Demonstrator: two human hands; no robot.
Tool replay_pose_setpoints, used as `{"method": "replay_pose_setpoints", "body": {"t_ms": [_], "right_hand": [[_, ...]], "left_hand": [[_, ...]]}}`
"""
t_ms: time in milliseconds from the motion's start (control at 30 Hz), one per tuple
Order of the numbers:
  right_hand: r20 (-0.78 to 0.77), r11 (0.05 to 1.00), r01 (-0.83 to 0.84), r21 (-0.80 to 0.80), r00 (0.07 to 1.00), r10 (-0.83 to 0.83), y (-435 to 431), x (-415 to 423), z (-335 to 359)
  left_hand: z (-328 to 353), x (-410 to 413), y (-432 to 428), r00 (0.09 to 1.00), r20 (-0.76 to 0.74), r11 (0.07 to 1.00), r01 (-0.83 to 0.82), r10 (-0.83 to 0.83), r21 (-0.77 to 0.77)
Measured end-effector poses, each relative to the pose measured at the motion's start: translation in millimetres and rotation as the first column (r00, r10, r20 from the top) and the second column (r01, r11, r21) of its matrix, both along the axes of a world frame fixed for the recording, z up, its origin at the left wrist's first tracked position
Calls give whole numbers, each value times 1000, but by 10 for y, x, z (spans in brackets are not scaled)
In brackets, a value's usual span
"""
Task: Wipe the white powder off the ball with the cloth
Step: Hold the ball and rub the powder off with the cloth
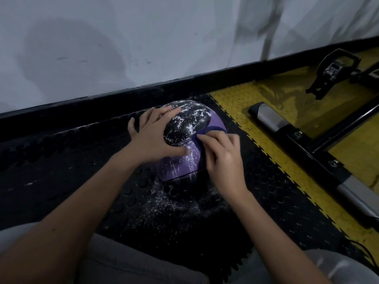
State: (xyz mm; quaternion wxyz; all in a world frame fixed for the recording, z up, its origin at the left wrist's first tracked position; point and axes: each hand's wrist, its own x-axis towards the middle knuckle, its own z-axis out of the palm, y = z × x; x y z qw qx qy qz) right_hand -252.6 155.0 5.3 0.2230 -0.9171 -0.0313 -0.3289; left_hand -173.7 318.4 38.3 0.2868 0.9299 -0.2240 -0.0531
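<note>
A purple and black ball (184, 128) rests on the black studded floor mat (71, 160) close to the wall. White powder speckles its black top panel and streaks its purple front. My left hand (152, 136) lies flat on the ball's left side with fingers spread, holding nothing. My right hand (222, 158) is closed on a small purple cloth (206, 131) and presses it against the ball's right side. Most of the cloth is hidden under my fingers.
Spilled white powder (174, 201) dots the mat in front of the ball. A yellow studded floor strip (266, 111) runs to the right, with a black and silver machine frame (291, 136) and a pedal (332, 70) on it. A white wall (143, 37) stands behind.
</note>
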Motion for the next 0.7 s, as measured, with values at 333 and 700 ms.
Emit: {"method": "replay_pose_setpoints", "body": {"t_ms": [333, 700], "right_hand": [[26, 992, 75, 106, 997, -78, 142, -117, -114], [-15, 944, 187, 271, 982, -190, -59, -76, -181]], "left_hand": [[-27, 14, -15, 1000, -3, 1000, -3, 3, -25], [-60, -1, -25, 991, 130, 992, -1, 17, -127]]}}
